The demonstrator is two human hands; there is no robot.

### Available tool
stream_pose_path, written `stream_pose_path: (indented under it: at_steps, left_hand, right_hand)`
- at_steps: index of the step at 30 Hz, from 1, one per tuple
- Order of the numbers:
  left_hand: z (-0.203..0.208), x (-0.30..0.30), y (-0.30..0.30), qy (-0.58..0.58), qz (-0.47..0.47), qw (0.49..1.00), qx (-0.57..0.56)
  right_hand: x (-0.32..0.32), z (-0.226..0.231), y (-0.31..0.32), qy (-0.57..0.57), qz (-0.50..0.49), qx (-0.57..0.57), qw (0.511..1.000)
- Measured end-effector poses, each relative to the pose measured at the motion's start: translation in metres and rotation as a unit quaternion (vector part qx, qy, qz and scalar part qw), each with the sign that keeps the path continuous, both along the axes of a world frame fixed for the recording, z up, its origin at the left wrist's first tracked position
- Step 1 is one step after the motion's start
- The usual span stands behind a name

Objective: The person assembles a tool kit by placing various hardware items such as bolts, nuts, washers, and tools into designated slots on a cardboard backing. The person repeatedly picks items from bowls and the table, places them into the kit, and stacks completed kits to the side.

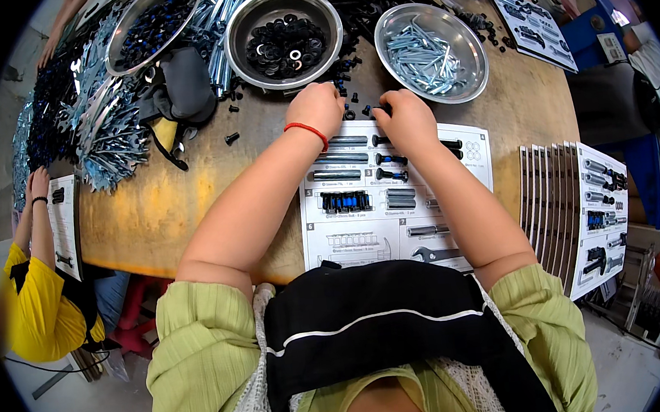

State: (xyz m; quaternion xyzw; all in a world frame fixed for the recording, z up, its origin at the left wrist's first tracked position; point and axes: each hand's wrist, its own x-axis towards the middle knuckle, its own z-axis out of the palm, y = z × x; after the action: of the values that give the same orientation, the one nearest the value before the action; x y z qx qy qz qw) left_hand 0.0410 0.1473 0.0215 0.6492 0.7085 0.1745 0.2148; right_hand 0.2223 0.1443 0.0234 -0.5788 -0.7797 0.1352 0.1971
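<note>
My left hand [317, 112], a red cord at its wrist, is curled closed over the table just below a steel bowl [237, 55] of black washers. Its fingertips are turned away, so what they hold, if anything, is hidden. Small black bolts [349, 114] lie between my two hands. My right hand [411, 124] pinches a small black piece at the top edge of a printed parts sheet [317, 258]. On that sheet lie silver sleeves [338, 159], black bolts with blue bands [392, 174], a row of short bolts [345, 201] and a wrench [438, 254].
A steel bowl [477, 67] holds silver pins; another bowl [114, 58] holds blue-banded bolts. Piled wrenches [108, 139] and a dark cloth item [187, 85] lie left. Stacked sheets [550, 210] stand right. A co-worker in a yellow sleeve [40, 302] is at far left.
</note>
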Motion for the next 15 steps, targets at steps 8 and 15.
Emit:
stream_pose_path:
  at_steps: [8,15]
  left_hand:
    - [-0.01,-0.004,-0.019,-0.003,0.013,0.996,0.09]
    - [0.007,-0.034,-0.127,-0.159,-0.101,0.965,0.185]
  right_hand:
    - [0.009,-0.02,0.01,-0.015,0.029,-0.019,0.999]
    - [0.01,0.003,-0.085,0.12,0.105,0.037,0.987]
